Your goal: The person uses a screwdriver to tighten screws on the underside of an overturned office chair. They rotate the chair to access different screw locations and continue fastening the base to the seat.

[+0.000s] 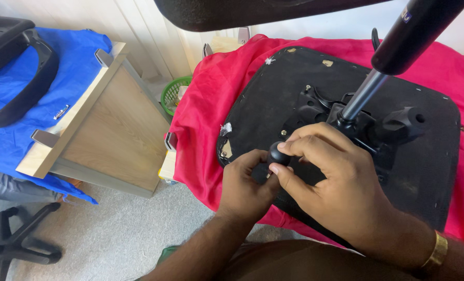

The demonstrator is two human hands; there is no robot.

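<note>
1. A person's right hand [331, 179] closes its grip on a round black knob [279, 154], thumb and forefinger clamped around it, at the near left edge of an upturned black chair seat [424, 171]
2. The left hand [247, 182] sits just below and beside the knob, its fingers curled tight against the knob's underside and touching the right hand; what it grasps under there is hidden
3. The seat lies underside up on a red cloth [211, 104], its black metal mechanism [357, 125] exposed, with a gas cylinder [393, 57] rising from it toward the top right
4. A gold bracelet [436, 252] circles the right wrist
5. To the left, a wooden drawer [107, 130] stands tilted against a blue cloth [13, 140], near a green basket [174, 93]; a black chair base [13, 244] rests on the grey carpet [123, 234] at lower left
</note>
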